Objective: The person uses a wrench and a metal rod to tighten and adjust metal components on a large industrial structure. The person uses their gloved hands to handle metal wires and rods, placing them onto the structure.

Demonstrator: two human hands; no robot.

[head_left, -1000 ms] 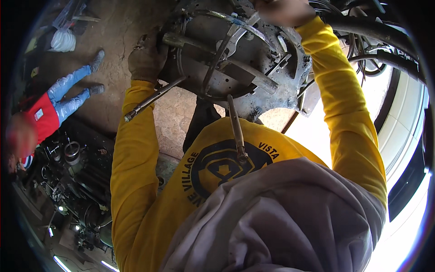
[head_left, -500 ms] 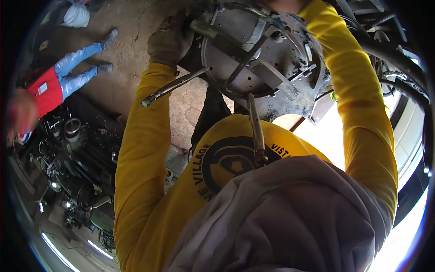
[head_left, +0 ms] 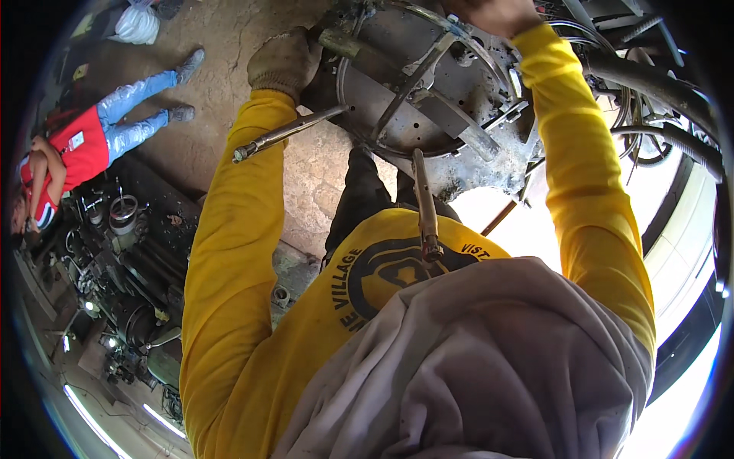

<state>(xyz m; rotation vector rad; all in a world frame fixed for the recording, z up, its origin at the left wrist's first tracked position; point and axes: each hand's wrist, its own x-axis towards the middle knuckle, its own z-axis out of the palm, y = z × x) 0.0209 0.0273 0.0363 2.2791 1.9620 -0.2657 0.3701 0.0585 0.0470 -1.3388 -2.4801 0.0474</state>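
A round metal jig [head_left: 367, 107] with a curved ring, crossing flat bars and a drilled plate takes up the top middle. At its left edge my left hand [head_left: 284, 63], in a brown knit glove, is closed with its fingers curled; what lies inside them is hidden. My right hand [head_left: 497, 14], bare, reaches over the jig's far right side. The top edge of the picture cuts it off, and its fingers do not show clearly. Two metal rods jut from the jig toward me: a left rod [head_left: 287, 135] passing over my left sleeve, and a middle rod [head_left: 425, 203] pointing at my chest.
At the left, a person in a red shirt [head_left: 80, 149] and jeans stands near dark machinery [head_left: 126, 229]. A white sack [head_left: 136, 24] lies at the upper left. Hoses and cables [head_left: 657, 96] crowd the right, beside a pale panel [head_left: 684, 229]. Concrete floor [head_left: 222, 38] shows beyond the jig.
My right hand has come a little lower into view, and my right forearm has shifted left. My left hand stays at the jig's edge. The other person's blurred arms now show as folded.
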